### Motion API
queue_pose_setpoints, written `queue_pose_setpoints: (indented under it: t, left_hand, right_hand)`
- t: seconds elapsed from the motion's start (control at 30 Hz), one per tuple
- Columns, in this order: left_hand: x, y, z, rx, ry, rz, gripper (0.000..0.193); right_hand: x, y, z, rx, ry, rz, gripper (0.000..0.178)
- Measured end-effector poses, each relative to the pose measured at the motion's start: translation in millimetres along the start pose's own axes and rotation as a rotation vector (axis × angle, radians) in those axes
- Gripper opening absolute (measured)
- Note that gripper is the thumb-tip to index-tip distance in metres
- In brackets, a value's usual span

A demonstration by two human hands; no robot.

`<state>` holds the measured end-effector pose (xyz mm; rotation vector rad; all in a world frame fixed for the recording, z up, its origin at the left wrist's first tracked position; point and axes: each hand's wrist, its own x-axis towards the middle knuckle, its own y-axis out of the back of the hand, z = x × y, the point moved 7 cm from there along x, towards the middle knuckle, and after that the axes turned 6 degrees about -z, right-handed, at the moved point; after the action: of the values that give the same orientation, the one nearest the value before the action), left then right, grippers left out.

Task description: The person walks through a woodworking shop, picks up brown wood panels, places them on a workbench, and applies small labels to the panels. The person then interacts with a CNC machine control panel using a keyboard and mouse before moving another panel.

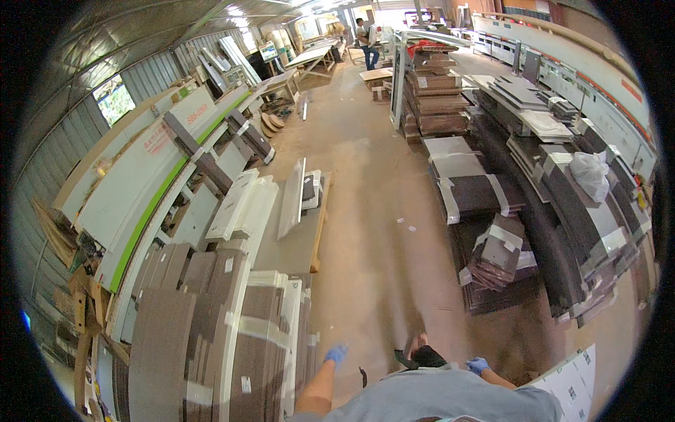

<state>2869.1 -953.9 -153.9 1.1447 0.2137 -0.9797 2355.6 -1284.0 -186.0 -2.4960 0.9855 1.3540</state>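
My left hand [337, 354], in a blue glove, hangs beside the stack of brown and white panels [264, 344] on the left. Its fingers look loosely apart, and nothing shows in them. On the other side of my body, my right hand [478, 365], also gloved in blue, has its fingers curled in. I see no object in it. A white sheet with small dark printed marks [573, 385] is at the lower right, apart from that hand.
A long machine with a green stripe [151, 232] lines the left wall. Taped stacks of dark panels [478, 193] stand on the right, with a plastic bag [589, 174] on one. A person [367, 46] stands far down the aisle [358, 183]. Small scraps [406, 225] lie on the floor.
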Motion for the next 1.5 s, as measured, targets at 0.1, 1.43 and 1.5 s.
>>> queue_pose_setpoints:
  t: [0.1,1.43,1.5]
  left_hand:
    - [84.1,99.8,104.7,-0.289,-0.114,0.25,0.032]
    - [1040.5,670.8,376.4,-0.327,0.022,0.058,0.054]
    - [1069.3,662.0,376.1,-0.237,0.172,-0.05,0.062]
  right_hand:
    - [28.9,42.0,-39.3,-0.067,0.018,0.058,0.016]
    - [866.7,75.6,-1125.5,-0.585,0.052,0.014,0.025]
    - [921.4,77.5,-1233.0,-0.661,0.11,-0.016,0.031]
